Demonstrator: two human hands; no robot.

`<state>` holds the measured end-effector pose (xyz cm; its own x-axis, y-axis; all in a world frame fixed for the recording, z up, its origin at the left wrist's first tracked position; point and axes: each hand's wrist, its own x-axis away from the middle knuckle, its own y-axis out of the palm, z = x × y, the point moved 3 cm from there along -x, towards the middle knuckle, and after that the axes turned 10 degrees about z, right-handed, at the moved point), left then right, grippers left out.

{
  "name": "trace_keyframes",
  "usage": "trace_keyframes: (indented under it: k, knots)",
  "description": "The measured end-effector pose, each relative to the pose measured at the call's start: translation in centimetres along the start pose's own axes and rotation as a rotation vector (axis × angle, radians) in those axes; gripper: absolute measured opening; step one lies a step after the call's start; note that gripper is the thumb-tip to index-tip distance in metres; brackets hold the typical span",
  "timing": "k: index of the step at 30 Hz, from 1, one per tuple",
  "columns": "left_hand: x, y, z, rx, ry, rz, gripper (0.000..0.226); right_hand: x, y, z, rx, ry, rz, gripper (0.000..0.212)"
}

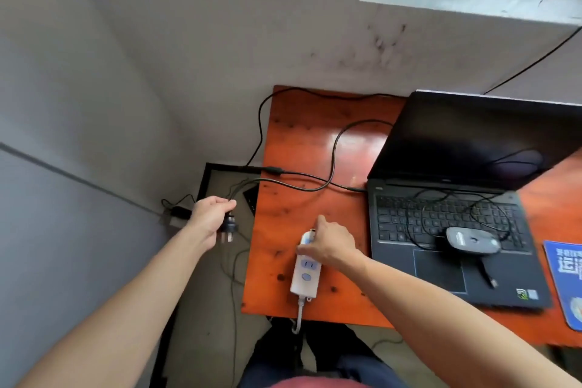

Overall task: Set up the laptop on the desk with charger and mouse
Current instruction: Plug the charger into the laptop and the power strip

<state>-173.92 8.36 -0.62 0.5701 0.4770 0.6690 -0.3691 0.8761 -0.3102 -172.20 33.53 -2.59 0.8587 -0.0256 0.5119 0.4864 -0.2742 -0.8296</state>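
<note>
A black laptop (456,198) stands open on the orange desk (302,142), its screen dark. A grey wired mouse (472,239) lies on the keyboard with its cable looped around it. The black charger cable (333,148) runs across the desk into the laptop's left side. My left hand (211,217) hangs left of the desk edge, closed on the charger's black plug (228,227), prongs pointing down. A white power strip (306,271) lies near the desk's front left corner, and my right hand (330,241) rests on its far end, pressing it down.
A blue mouse pad (567,283) lies at the right edge of the desk. A dark frame (208,179) and loose cables lie on the floor left of the desk. Grey walls close in behind and to the left. My legs show below the desk's front edge.
</note>
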Motion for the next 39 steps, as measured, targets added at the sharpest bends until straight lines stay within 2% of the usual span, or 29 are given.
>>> trace_keyframes:
  k: [4,7,9,11,13,14,15,17,18,20,23,27,29,31,32,33,34,36,39]
  knots:
    - [1.1,-1.6,-0.3,-0.009,-0.006,0.002,0.01,-1.2,0.3,-3.4,-0.024,-0.073,0.009,0.056]
    - [2.2,-2.2,-0.7,0.016,-0.077,-0.101,0.008,-1.4,0.4,-4.3,-0.028,-0.129,-0.006,0.055]
    - [3.1,-2.4,-1.1,0.011,-0.079,-0.165,0.004,-1.5,-0.5,-4.0,0.017,-0.201,0.111,0.045]
    - [4.0,-2.5,-1.5,-0.002,-0.026,-0.215,0.008,-1.6,-2.6,-3.8,0.015,-0.303,0.332,0.036]
    - [4.8,-2.0,-1.7,-0.075,0.057,-0.263,0.02,-1.9,-4.7,-4.2,-0.005,-0.426,0.407,0.046]
    - [5.2,-1.6,-1.8,-0.105,0.09,-0.286,0.023,-2.1,-5.3,-4.8,0.011,-0.488,0.358,0.053]
    - [5.6,-1.1,-1.9,-0.108,0.114,-0.314,0.025,-2.2,-5.8,-5.4,0.032,-0.538,0.276,0.051]
    - [6.4,-0.1,-1.8,-0.077,0.128,-0.345,0.029,-2.4,-6.6,-6.0,-0.041,-0.555,0.088,0.021]
    - [6.5,0.2,-1.8,-0.052,0.118,-0.343,0.032,-2.6,-7.0,-6.0,-0.139,-0.544,0.02,0.016]
    - [6.9,0.6,-2.1,0.029,0.085,-0.335,0.034,-2.9,-8.1,-5.3,-0.253,-0.527,-0.023,0.03]
    - [7.5,1.1,-2.5,0.158,0.034,-0.367,0.03,-2.8,-9.4,-3.6,-0.302,-0.542,-0.067,0.036]
    - [8.1,2.0,-3.0,0.173,0.072,-0.297,0.033,-2.1,-10.1,-3.0,-0.329,-0.554,-0.217,0.014]
    - [8.3,2.6,-3.1,0.147,0.102,-0.284,0.035,-1.7,-10.2,-3.6,-0.318,-0.567,-0.264,0.027]
    - [8.2,3.1,-3.5,0.182,0.096,-0.298,0.034,-1.7,-10.2,-4.0,-0.273,-0.606,-0.225,0.01]
    - [8.0,3.2,-3.8,0.182,0.091,-0.282,0.032,-1.9,-10.4,-3.9,-0.251,-0.61,-0.19,0.009]
    - [7.8,3.0,-4.4,0.147,0.093,-0.235,0.03,-2.2,-10.4,-3.6,-0.22,-0.604,-0.143,0.022]
    - [7.5,2.7,-5.1,0.067,0.105,-0.159,0.027,-2.5,-10.6,-3.2,-0.177,-0.584,-0.108,0.029]
    - [7.0,2.1,-7.0,-0.168,0.12,0.004,0.024,-3.1,-10.7,-2.3,-0.064,-0.546,-0.073,0.024]
    - [7.9,3.0,-10.0,-0.469,0.12,0.025,0.037,-3.3,-9.5,-1.8,0.107,-0.517,-0.008,0.023]
